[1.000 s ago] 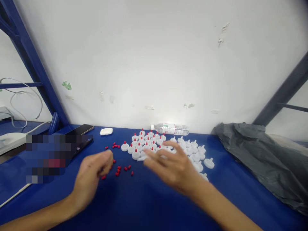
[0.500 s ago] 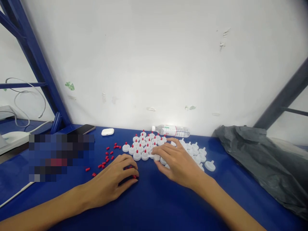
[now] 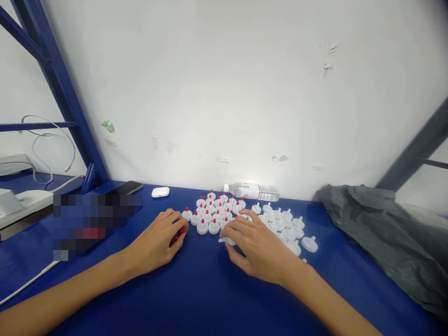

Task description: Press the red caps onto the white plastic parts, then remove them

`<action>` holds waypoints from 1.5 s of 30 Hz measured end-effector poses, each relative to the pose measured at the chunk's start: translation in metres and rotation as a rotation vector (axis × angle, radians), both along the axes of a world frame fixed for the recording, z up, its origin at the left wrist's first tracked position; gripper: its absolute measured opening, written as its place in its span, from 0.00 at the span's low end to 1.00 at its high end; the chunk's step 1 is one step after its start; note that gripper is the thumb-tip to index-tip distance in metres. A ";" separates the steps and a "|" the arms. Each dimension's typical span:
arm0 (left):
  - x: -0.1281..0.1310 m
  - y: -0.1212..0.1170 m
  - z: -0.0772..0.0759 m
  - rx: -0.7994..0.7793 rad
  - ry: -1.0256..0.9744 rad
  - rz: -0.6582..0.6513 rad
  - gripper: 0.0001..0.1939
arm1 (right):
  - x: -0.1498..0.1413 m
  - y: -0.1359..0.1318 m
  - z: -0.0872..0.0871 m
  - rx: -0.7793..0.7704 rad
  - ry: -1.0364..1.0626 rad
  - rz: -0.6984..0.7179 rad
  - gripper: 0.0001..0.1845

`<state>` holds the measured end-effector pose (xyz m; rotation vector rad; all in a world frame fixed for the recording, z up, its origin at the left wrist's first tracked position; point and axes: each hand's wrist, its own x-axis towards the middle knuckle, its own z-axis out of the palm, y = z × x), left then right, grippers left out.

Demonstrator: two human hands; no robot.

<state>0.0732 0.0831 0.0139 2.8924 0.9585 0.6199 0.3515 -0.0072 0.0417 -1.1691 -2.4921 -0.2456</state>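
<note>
My left hand [image 3: 159, 238] is curled on the blue table, its fingers and thumb closed around several small red caps [image 3: 178, 234], partly hidden by the fingers. In my right hand [image 3: 257, 242], a white plastic cap with a thin spout [image 3: 229, 241] is pinched on its side, the spout pointing left. Between and behind my hands stand several white spout caps with red tips [image 3: 202, 227], grouped upright. Beside and behind my right hand lie several white spout caps without red tips [image 3: 280, 224], some tilted and some covered by the hand.
A clear plastic bottle [image 3: 252, 191] lies along the wall behind the caps. A white earphone case [image 3: 160, 192] and a phone [image 3: 129, 187] are at the back left, near a blurred-out patch. A dark grey plastic bag [image 3: 371, 219] covers the right side.
My left hand has moved up and left, and the red caps scattered there are now gathered at it or hidden. My right hand has drawn one white spout cap slightly toward me from the group.
</note>
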 end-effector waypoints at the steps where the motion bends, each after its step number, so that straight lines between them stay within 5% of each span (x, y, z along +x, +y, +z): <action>1: 0.000 -0.001 0.000 0.007 0.004 0.010 0.06 | 0.000 0.001 -0.001 -0.012 -0.003 -0.004 0.09; 13: 0.001 -0.002 -0.003 0.019 -0.012 0.062 0.09 | 0.001 0.001 -0.001 -0.088 -0.025 -0.040 0.04; 23: -0.009 0.011 -0.013 0.060 -0.011 0.119 0.26 | 0.008 0.009 -0.008 -0.019 -0.093 -0.088 0.03; 41: -0.006 0.012 -0.001 0.229 -0.298 0.020 0.06 | -0.007 0.001 -0.010 0.025 -0.048 -0.005 0.07; 45: -0.001 -0.005 0.003 0.237 -0.373 -0.143 0.05 | -0.014 -0.003 -0.009 0.030 0.031 -0.035 0.26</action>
